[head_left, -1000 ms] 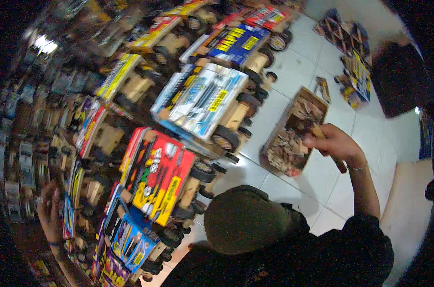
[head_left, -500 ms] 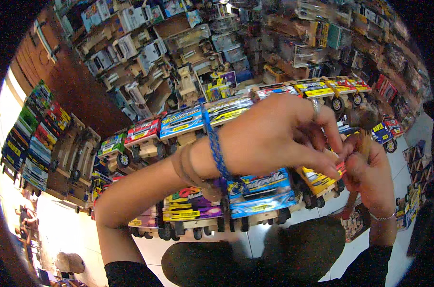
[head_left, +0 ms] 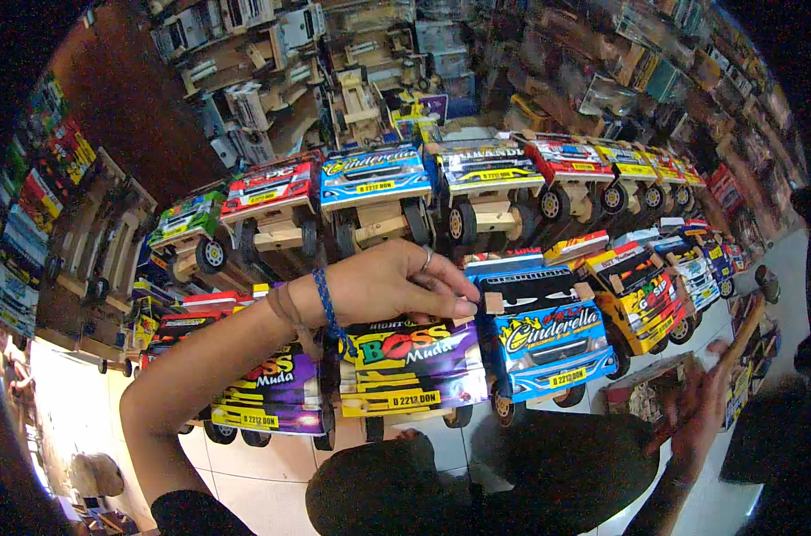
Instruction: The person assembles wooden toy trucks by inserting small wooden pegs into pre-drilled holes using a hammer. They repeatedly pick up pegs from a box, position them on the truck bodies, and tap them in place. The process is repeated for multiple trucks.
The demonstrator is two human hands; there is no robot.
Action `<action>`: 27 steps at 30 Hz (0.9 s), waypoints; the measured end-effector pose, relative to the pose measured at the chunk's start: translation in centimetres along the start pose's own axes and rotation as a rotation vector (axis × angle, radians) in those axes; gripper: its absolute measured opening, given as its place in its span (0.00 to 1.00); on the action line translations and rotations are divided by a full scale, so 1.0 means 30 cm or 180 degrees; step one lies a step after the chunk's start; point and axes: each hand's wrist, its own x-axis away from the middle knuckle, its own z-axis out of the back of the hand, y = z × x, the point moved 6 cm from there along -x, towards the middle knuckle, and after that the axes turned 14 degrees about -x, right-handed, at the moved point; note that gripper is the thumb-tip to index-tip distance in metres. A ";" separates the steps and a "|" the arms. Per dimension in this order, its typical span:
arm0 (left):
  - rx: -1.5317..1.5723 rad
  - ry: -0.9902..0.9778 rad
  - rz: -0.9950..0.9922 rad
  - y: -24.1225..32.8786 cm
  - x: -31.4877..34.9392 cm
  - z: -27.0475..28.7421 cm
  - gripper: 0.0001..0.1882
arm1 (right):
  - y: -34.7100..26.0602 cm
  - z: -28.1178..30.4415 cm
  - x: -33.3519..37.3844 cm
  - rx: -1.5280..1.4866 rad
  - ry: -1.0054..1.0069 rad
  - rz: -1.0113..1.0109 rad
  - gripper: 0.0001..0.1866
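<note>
My left hand (head_left: 392, 284), with a blue braided band at the wrist, is over a purple and yellow toy truck (head_left: 414, 366) in the front row. Its thumb and forefinger are pinched together by the truck's upper right corner. Anything between them is too small to make out. Just right of the fingertips is a blue toy truck (head_left: 553, 344) with small square wooden side pieces. Lower right, my right hand (head_left: 698, 402) holds a hammer (head_left: 747, 329) by its wooden handle, the dark head pointing up and away. That hand is dim and partly blurred.
Behind the front row stands another row of toy trucks, among them a red one (head_left: 271, 189) and a white and yellow one (head_left: 486, 170). A small wooden box (head_left: 651, 384) sits near my right hand. Stacked truck parts (head_left: 361, 103) fill the background. My knees (head_left: 378, 482) are below.
My hands have moved apart from where they met at the right. The left went left to the purple truck; the right dropped lower with the hammer. The view has shifted too.
</note>
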 end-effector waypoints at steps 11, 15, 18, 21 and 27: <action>-0.0929 -0.0119 -0.0359 0.016 -0.062 0.027 0.18 | 0.034 -0.069 0.029 0.0211 -0.0223 0.0351 0.33; -0.0963 -0.0174 -0.0318 -0.001 -0.079 0.033 0.19 | 0.010 -0.163 0.021 -0.0465 -0.0997 -0.0289 0.31; -0.0825 -0.0241 -0.0054 -0.022 -0.084 0.035 0.19 | -0.008 -0.231 0.016 -0.0043 -0.1266 -0.0360 0.35; -0.0471 -0.0333 0.0312 -0.043 -0.077 0.040 0.18 | -0.023 -0.311 0.022 -0.0170 -0.1772 -0.0343 0.40; -0.0359 -0.0300 0.0361 -0.049 -0.067 0.053 0.16 | -0.020 -0.363 0.012 -0.0062 -0.1840 -0.0561 0.47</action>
